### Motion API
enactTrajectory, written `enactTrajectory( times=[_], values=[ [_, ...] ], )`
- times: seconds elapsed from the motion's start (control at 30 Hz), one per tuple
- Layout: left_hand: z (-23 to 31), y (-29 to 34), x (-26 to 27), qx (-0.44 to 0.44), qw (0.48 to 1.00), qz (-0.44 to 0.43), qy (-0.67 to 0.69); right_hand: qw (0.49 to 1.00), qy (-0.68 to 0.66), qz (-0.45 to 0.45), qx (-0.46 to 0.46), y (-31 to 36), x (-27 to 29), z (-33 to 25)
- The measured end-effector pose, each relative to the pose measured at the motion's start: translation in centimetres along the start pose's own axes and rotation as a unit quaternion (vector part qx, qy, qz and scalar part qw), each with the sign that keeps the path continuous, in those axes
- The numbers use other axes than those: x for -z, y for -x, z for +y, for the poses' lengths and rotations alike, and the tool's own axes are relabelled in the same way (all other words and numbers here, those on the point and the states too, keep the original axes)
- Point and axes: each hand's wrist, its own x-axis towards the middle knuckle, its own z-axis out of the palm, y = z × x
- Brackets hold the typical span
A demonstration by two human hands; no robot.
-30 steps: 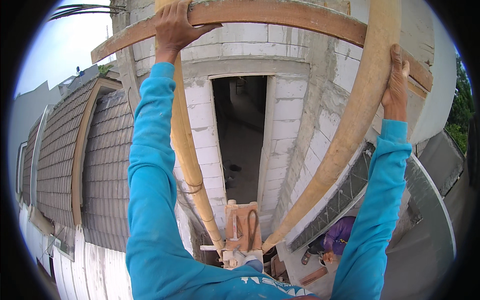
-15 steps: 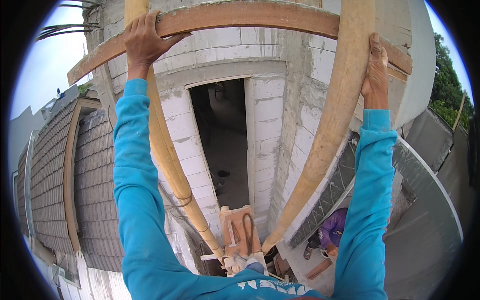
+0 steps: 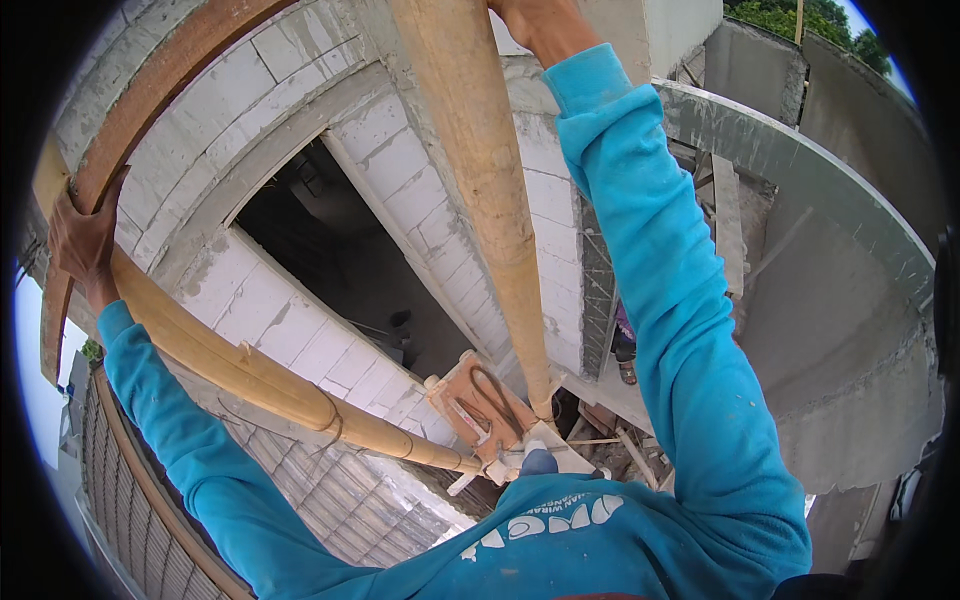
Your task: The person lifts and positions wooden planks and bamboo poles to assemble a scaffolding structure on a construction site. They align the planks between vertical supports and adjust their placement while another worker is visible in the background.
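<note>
At the upper left, my left hand is closed around a long reddish-brown wooden plank where it crosses a bamboo pole. My right hand is at the top edge against the right side of a second, thicker bamboo pole; its fingers are cut off by the frame. Both poles slope down and converge near my body. Between their lower ends lies a wooden board with a dark strap-like loop on it. My foot shows beside the board.
A white block wall with a dark doorway stands ahead. A tiled roof lies lower left. A curved grey concrete edge bounds the right. Far below, part of a person shows beside my right arm, near scrap wood.
My view has turned and shifted right, so the poles, plank and doorway appear farther left and tilted. My left hand stays on the plank; my right hand has slipped partly out at the top.
</note>
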Motion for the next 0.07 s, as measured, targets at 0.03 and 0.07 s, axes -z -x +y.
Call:
enactTrajectory(
  times=[0.03, 0.07],
  values=[
    [-0.9, -0.2, -1.0, -0.004, 1.0, -0.009, -0.006, 0.996, 0.038, 0.04, -0.063, 1.3, 0.1, -0.5],
    [0.7, 0.3, -1.6, -0.016, 1.0, -0.019, 0.01, 0.997, 0.059, -0.001, -0.052, 1.9, 2.3, -0.2]
  ],
)
